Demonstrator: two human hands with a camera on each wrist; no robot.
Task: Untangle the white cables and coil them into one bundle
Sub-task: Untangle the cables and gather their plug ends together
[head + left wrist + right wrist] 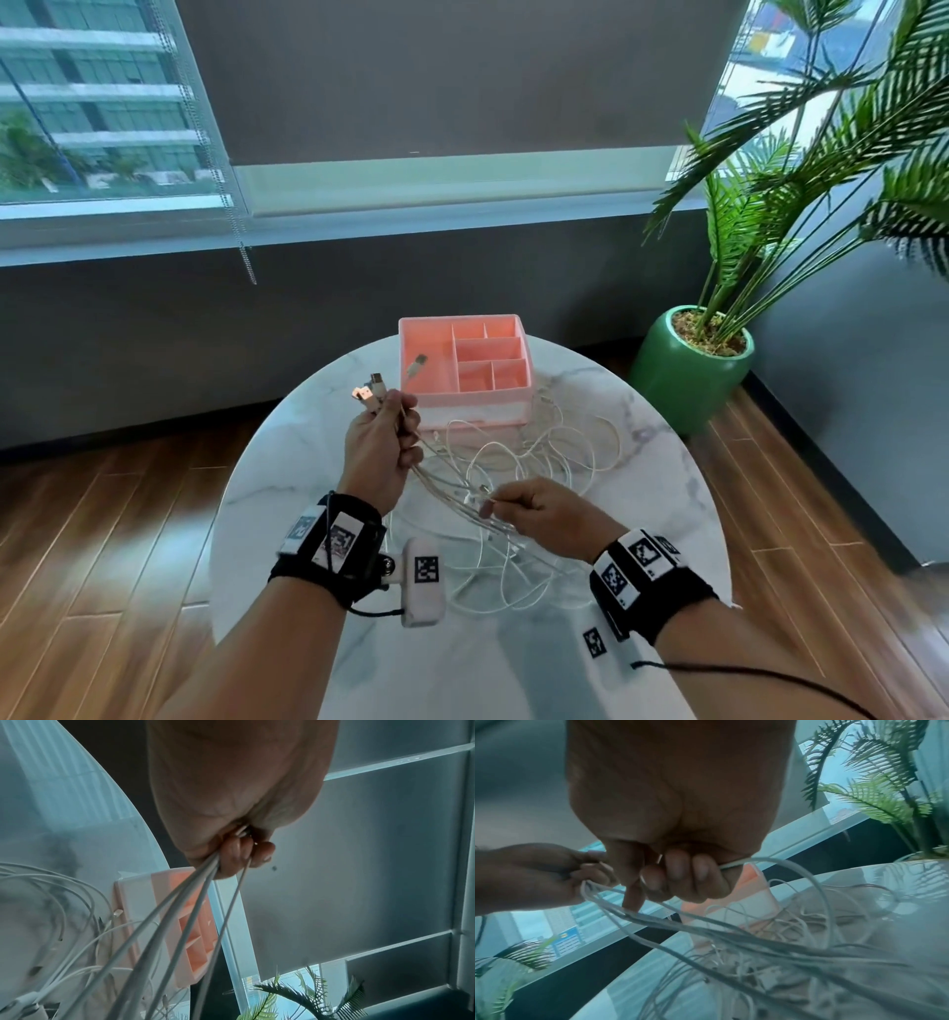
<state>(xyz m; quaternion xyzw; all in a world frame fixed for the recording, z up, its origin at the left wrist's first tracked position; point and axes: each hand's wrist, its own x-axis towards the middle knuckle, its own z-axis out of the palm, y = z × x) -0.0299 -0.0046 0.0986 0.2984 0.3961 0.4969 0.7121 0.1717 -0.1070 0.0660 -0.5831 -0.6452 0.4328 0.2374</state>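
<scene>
- Several plug ends [372, 393] gathered in my left hand [380, 452], fist closed round the white cables [534, 452] just below the plugs.
- Right hand [539, 509] pinches strands lower down the same run.
- Most of the length lies loose and looped on the marble table [287, 462], beside the pink organizer [462, 360].
- Judgement: ends collected, untangling partial, coiling not started.

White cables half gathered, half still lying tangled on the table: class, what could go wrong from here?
1. The left hand grips several white cables by their plug ends while loops still cross on the round marble table; pulling may tighten the tangle.
2. Loops lie against the pink plastic organiser box; a snagged strand might drag it.
3. The right hand pinches just one strand, which could slip free.
</scene>
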